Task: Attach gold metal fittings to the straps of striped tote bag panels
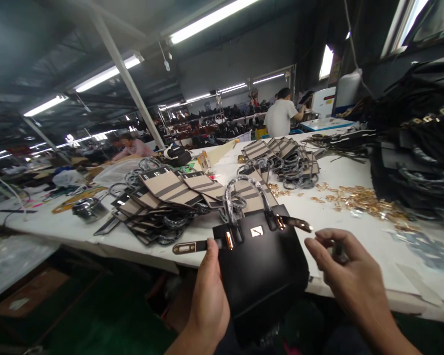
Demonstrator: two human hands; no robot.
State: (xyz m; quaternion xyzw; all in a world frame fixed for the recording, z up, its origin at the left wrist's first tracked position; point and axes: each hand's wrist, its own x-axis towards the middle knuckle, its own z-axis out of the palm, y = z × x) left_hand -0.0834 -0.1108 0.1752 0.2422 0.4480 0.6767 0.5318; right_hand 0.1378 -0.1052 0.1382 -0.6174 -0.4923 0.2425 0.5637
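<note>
A black handbag [264,271] with a plastic-wrapped handle [246,182] and gold fittings is held upright at the table's front edge. My left hand [209,296] grips its left side, the thumb over the base of a black strap with a gold end plate [185,247]. Another strap [298,224] with a gold tip sticks out to the right of the bag. Beside that tip is my right hand [350,266], its fingers curled and thumb near the index finger; something small and hard to make out shows between them.
Striped bag panels with wrapped handles [170,187] lie piled across the white table [133,246]. Gold fittings [370,199] are scattered at the right, beside stacked black bags [422,162]. A metal pot [89,209] stands at the left. A person [281,116] works farther back.
</note>
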